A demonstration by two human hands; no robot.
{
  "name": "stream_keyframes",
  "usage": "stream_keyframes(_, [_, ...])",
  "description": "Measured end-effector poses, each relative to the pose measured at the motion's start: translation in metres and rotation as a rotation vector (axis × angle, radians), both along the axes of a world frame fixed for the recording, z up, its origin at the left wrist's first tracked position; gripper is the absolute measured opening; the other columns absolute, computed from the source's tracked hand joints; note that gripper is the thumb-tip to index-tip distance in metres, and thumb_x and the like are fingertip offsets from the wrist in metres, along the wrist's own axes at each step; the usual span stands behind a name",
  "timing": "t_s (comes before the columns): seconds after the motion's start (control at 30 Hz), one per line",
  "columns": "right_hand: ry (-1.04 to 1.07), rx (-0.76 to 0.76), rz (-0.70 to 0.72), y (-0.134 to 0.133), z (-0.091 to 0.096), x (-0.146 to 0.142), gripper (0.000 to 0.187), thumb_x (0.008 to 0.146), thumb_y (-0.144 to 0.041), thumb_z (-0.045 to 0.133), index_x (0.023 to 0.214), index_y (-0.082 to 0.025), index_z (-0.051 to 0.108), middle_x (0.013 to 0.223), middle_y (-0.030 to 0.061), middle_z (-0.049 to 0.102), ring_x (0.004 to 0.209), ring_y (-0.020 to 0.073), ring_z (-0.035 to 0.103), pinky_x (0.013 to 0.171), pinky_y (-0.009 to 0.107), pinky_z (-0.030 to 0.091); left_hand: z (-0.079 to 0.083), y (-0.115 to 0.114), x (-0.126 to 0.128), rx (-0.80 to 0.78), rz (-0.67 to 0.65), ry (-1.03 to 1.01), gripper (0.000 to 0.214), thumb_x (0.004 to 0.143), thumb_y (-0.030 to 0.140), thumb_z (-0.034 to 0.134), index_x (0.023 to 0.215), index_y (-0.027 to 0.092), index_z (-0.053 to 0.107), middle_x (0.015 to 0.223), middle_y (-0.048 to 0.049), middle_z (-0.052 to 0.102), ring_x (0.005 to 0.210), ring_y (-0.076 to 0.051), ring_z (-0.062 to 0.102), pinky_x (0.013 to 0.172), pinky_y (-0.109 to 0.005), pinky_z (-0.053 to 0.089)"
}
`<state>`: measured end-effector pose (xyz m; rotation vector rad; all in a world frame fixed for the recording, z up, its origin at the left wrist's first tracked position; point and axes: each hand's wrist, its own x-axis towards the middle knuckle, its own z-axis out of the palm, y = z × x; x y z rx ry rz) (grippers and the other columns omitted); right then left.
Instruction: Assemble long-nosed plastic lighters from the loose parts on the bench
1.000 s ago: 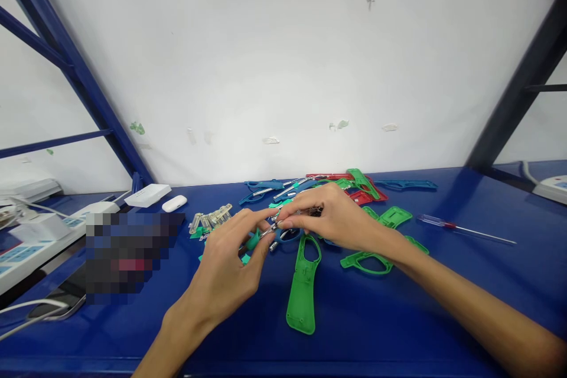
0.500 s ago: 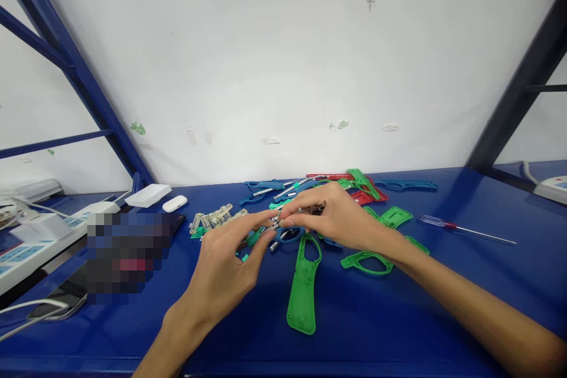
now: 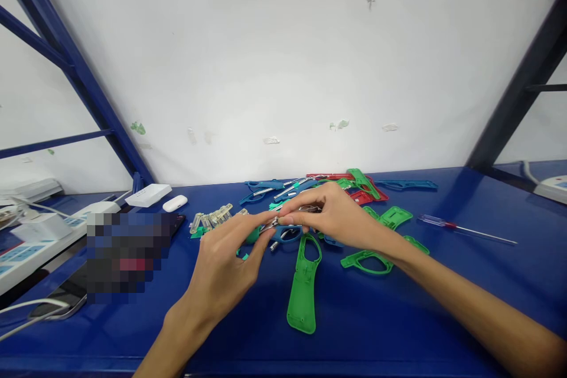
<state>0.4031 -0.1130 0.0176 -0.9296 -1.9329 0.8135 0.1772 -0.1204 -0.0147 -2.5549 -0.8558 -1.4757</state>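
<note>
Over the blue shelf, just above a blue handle shell, the hands meet. The left hand pinches a small teal piece. The right hand pinches what seems to be a thin metal part touching it. A green handle shell lies nearer the person.

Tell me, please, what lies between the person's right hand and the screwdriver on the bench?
In the head view, a green plastic shell lies between the right hand and the screwdriver; beyond it, only blue benchtop.
</note>
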Motion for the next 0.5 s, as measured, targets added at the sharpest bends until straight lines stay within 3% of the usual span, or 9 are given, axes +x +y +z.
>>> stream_keyframes(0.27, [-0.033,0.009,0.0,0.0003,0.0025,0.0028,0.015,0.093,-0.032,0.075,0.096,-0.023,0.086,0.072,0.0003,0.075,0.058,0.0113,0.053,0.049,0.026,0.033,0.001,0.0003,-0.0001,0.04,0.012,0.005,0.024,0.098,0.014,0.072,0.119,0.022,0.073,0.096,-0.0016,0.082,0.079,-0.016,0.076,0.081,-0.032,0.064])
stream_keyframes(0.5, [-0.045,0.039,-0.007,0.0015,-0.0004,0.0024,0.015,0.094,-0.033,0.074,0.093,-0.022,0.085,0.071,0.0004,0.075,0.06,0.0125,0.054,0.051,0.027,0.036,0.0009,-0.0003,0.0001,0.067,0.016,0.01,0.023,0.097,0.012,0.07,0.118,0.022,0.073,0.099,-0.002,0.083,0.082,-0.017,0.078,0.089,-0.035,0.064])
